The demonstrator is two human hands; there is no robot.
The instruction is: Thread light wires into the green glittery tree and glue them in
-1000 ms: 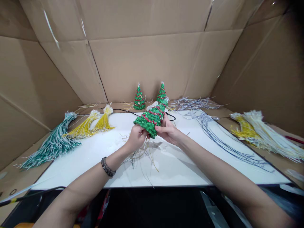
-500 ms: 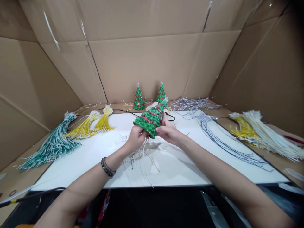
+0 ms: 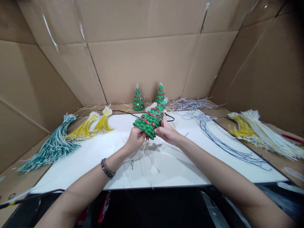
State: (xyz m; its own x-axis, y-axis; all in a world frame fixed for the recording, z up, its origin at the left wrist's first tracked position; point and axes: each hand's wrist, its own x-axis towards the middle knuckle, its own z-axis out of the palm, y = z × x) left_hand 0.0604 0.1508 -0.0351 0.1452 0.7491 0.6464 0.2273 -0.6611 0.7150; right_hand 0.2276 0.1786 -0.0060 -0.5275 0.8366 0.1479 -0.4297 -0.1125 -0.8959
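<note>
Both hands hold a small green Christmas tree [image 3: 150,119] with red garland, tilted so its top points up and away to the right. My left hand [image 3: 136,138] is closed at the lower left of its base, its fingertips partly hidden beneath it. My right hand [image 3: 166,131] grips the right side, thumb near the base edge. Under the tree, thin loose wires [image 3: 140,155] in pale and dark tones lie on the white board [image 3: 180,169]; whether any join the base I cannot tell.
Two similar trees stand at the back, one left [image 3: 138,99] and one right [image 3: 160,91]. Green wire bundles [image 3: 52,142] and yellow wire bundles [image 3: 83,126] lie left. At right are blue-grey wires [image 3: 220,141] and white wire bundles [image 3: 266,134]. Cardboard walls [image 3: 147,63] surround the board.
The view has shifted very slightly. Both hands keep their hold on the tree, which stays tilted in nearly the same place.
</note>
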